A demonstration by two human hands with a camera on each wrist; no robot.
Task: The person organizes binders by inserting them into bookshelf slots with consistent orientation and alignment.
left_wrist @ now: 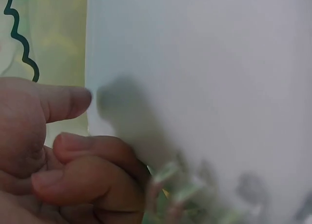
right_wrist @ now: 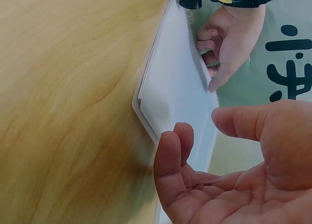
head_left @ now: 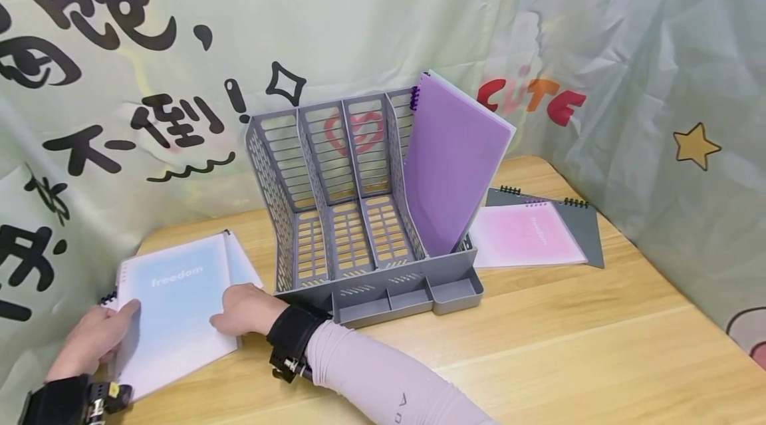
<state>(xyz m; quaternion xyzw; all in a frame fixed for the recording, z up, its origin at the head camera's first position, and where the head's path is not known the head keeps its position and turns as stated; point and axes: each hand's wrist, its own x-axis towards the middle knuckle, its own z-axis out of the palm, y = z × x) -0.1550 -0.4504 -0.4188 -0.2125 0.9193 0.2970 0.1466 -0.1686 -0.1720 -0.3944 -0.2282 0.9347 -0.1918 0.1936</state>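
Note:
A blue spiral notebook (head_left: 173, 305) marked "freedom" lies at the table's left, over other notebooks that show at its edges. My left hand (head_left: 98, 338) grips its left edge, thumb by the cover and fingers curled beneath. In the left wrist view, the pale sheet of the notebook (left_wrist: 209, 87) fills most of the picture beside the thumb. At the right edge is my right hand (head_left: 251, 308), fingertips close against the notebook. The right wrist view shows the thumb and bent fingers of that hand (right_wrist: 229, 160) apart, with the blue cover behind them.
A grey slotted file rack (head_left: 377, 292) stands mid-table, with small front trays. A purple notebook (head_left: 451, 165) leans in its rightmost slot. Right of the rack, a pink notebook (head_left: 526, 235) lies over dark grey ones (head_left: 589, 232). A printed curtain (head_left: 371, 19) hangs behind the table.

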